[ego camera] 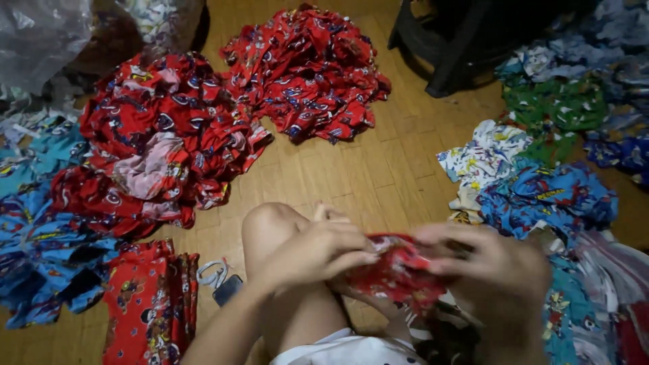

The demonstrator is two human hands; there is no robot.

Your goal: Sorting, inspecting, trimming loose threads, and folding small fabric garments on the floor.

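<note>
Red printed cloth piece point(395, 270) sits right in front of the person, held up over their lap between both hands, just past the bent knee point(270, 223). The left hand point(318, 250) pinches its left edge, fingers point(351, 260) curled over the top of the fabric, and the right hand point(493, 270) has the other side, fingers clenched around a bunched part. My read is it's gripped at two ends like that so the fabric stays stretched enough to work on or check, but what exactly the fingertips are doing is blurry, so I can't tell.

Everything else looks sorted by colour on the wooden floor point(365, 169), which is probably why the piles sit in a ring within arm's reach. Two big heaps of red printed fabric lie ahead: the nearer red heap point(162, 135) to the left and the far red heap point(307, 67) in the middle. A flat stack of red pieces point(152, 297) lies beside the left leg, neater than the heaps. Blue printed pieces point(40, 250) are off on the far left, and on the right there's a mixed pile of blue fabric point(547, 196), white printed fabric point(483, 159) and green fabric point(558, 101).

A phone with a white cable point(220, 280) rests on the floor between the red stack and the knee. A clear plastic bag point(40, 37) sits top left, and the dark legs of a chair point(453, 47) are at the top.
</note>
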